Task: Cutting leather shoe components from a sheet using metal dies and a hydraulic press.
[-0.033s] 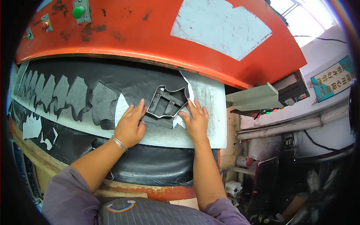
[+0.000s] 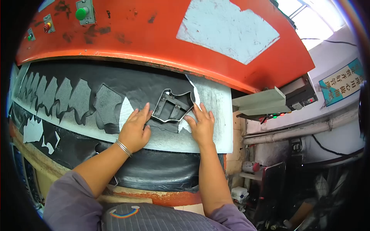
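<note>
A steel cutting die (image 2: 174, 106), a shaped metal outline with cross braces, lies on a black sheet of material (image 2: 142, 82). My left hand (image 2: 135, 129) rests flat on the sheet left of the die, its fingers stretched out and close to the die's left corner. On the other side, my right hand (image 2: 202, 125) has its fingers spread, with the index finger and thumb at the die's right edge. Neither hand is wrapped round it. A row of cut-out gaps runs along the sheet to the left, showing the grey-white cutting board (image 2: 165, 143) beneath.
Over the far side of the board hangs the orange press beam (image 2: 154, 42), with a green push button (image 2: 81, 14) at its left. White scraps (image 2: 32, 130) lie at the front left. A black roll (image 2: 158, 169) runs along the near edge. A metal bracket (image 2: 258, 102) juts out at right.
</note>
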The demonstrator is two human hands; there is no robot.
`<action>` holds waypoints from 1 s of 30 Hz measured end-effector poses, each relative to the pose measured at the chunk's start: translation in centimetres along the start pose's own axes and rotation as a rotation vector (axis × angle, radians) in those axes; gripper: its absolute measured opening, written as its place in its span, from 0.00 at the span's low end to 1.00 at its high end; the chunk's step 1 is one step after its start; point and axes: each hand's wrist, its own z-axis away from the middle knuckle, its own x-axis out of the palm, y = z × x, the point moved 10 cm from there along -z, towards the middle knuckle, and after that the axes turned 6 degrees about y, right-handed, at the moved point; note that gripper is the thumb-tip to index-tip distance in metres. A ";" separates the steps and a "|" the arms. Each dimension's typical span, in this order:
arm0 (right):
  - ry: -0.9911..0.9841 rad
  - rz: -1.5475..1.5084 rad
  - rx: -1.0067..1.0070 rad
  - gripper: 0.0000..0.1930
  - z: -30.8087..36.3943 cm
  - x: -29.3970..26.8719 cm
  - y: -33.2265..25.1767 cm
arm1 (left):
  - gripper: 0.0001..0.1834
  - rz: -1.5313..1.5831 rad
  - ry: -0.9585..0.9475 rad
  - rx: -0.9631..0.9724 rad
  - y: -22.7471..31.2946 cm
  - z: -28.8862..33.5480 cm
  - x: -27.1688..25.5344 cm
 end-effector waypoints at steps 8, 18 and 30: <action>-0.016 -0.026 0.003 0.29 1.2 0.1 -1.9 | 0.35 0.088 0.008 0.008 -1.3 1.7 -1.9; 0.108 -0.545 0.143 0.22 -1.3 -3.2 -18.3 | 0.27 0.427 0.832 -0.450 -25.2 3.1 -32.8; 0.135 -0.304 -0.174 0.18 -15.7 2.6 -48.4 | 0.37 -0.173 1.060 -0.621 -42.1 0.1 -63.6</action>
